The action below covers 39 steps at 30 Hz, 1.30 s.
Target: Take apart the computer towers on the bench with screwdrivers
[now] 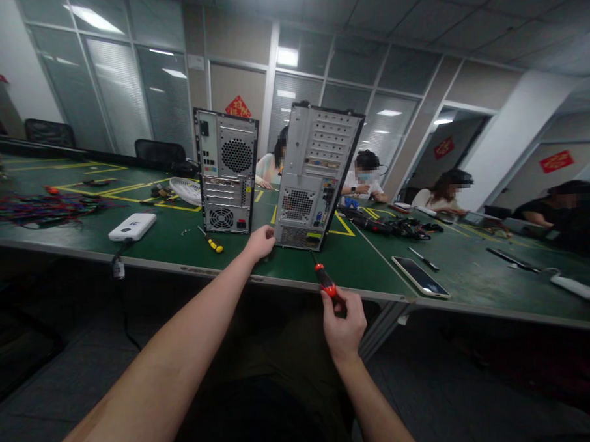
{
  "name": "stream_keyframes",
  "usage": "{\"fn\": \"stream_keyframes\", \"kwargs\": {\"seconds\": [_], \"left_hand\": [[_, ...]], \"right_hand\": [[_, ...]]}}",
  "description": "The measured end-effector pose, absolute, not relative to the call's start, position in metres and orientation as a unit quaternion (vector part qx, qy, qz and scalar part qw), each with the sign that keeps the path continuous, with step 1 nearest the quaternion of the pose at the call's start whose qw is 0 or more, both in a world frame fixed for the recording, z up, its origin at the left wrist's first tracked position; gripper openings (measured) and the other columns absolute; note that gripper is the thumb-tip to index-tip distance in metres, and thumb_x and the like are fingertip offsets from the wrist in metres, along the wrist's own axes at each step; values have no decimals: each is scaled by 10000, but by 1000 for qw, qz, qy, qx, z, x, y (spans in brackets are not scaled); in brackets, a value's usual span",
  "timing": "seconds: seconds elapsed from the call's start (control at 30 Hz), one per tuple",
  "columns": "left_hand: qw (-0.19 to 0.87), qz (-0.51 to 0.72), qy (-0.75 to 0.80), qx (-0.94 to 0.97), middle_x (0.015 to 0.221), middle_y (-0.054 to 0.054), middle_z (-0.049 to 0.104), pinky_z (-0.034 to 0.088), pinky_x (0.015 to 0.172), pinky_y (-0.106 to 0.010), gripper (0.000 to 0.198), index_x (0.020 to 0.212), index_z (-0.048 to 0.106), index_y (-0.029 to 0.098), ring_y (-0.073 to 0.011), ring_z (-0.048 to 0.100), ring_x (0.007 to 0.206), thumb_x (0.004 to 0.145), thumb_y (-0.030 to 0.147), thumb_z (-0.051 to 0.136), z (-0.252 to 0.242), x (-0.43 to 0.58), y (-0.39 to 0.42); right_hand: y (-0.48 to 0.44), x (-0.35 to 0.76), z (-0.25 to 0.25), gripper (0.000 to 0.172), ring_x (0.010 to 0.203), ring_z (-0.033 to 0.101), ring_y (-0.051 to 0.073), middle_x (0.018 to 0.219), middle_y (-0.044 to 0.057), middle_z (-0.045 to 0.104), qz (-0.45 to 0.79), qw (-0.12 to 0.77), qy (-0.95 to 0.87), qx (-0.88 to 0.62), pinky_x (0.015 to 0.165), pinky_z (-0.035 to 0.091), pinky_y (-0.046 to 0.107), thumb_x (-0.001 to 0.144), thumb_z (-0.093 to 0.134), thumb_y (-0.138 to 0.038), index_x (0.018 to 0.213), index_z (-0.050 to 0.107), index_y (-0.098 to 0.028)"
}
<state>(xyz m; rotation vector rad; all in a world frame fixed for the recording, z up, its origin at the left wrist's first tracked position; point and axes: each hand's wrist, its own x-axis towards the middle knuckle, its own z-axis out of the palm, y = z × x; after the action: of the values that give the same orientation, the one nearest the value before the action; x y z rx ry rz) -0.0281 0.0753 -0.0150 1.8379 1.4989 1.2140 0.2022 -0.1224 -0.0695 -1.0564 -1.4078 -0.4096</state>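
Two computer tower cases stand upright on the green table, rear panels toward me: the right case [317, 174] and the left case [227, 168]. My left hand [261, 242] reaches out and its fingers curl round the lower left corner of the right case. My right hand [343, 320], nearer me at the table's front edge, is closed on a screwdriver [326, 281] with a red and black handle, its thin shaft pointing up toward the case.
A small yellow-handled screwdriver [211, 241], a white box [132, 226] and a white fan grille [186, 190] lie left. A phone [420, 276] and black cables [403, 226] lie right. Several people sit at the far side. Coloured wires [45, 209] pile at far left.
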Motion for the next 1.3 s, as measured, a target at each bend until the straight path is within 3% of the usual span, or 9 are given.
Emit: {"fn": "stream_keyframes", "kwargs": {"seconds": [0.1,0.27,0.5,0.7,0.93,1.07,1.2,1.3], "left_hand": [[239,442,547,670,1155,-91,781,549,886,-274,253,1130,731,184,-209,716,1033,891,166,649,-14,-28,74],[241,446,549,665,1184,-83,783,544,926,-271,284,1151,728,190,-201,715,1060,880,155,654,-15,-27,75],[217,447,552,670,1105,-83,789,540,951,-292,262,1090,736,174,-205,717,1023,858,115,629,-13,-25,74],[215,446,553,670,1085,-69,790,541,957,-293,265,1086,735,177,-196,714,1003,847,117,635,-13,-25,74],[220,450,550,668,1110,-78,788,545,932,-283,254,1094,738,178,-202,716,1018,864,125,643,-14,-26,74],[227,448,550,668,1117,-76,786,544,918,-281,260,1116,733,182,-202,715,1016,875,137,645,-15,-26,75],[234,447,543,672,1143,-78,780,544,901,-272,272,1147,726,182,-197,710,1018,888,162,645,-17,-27,77],[227,444,547,673,1129,-75,781,541,907,-273,265,1135,727,183,-196,708,1009,886,160,642,-18,-27,78]], "right_hand": [[-122,203,-70,141,622,500,129,764,-16,558,-172,618,-615,-458,617,482,279,994,705,-301,1050,726,-174],[-122,201,-71,235,775,633,169,929,54,653,-176,611,-625,-453,699,544,312,1045,577,-253,1213,737,-214],[-122,203,-72,168,600,467,121,739,-34,523,-166,618,-607,-471,590,454,270,979,728,-335,1008,719,-169],[-121,202,-73,244,769,620,164,941,55,649,-172,606,-625,-460,706,537,309,1047,580,-262,1230,732,-207],[-121,204,-73,196,591,460,115,738,-37,523,-157,621,-600,-479,586,437,267,972,736,-368,951,712,-175],[-121,204,-71,191,618,511,129,801,-7,577,-167,616,-613,-466,614,481,277,1021,660,-296,1147,737,-175],[-121,201,-72,249,838,659,179,962,59,648,-182,612,-630,-443,760,564,318,1052,576,-232,1244,734,-217],[-120,200,-75,203,677,582,140,880,33,636,-162,618,-617,-459,655,527,279,1036,628,-279,1176,733,-174]]}}
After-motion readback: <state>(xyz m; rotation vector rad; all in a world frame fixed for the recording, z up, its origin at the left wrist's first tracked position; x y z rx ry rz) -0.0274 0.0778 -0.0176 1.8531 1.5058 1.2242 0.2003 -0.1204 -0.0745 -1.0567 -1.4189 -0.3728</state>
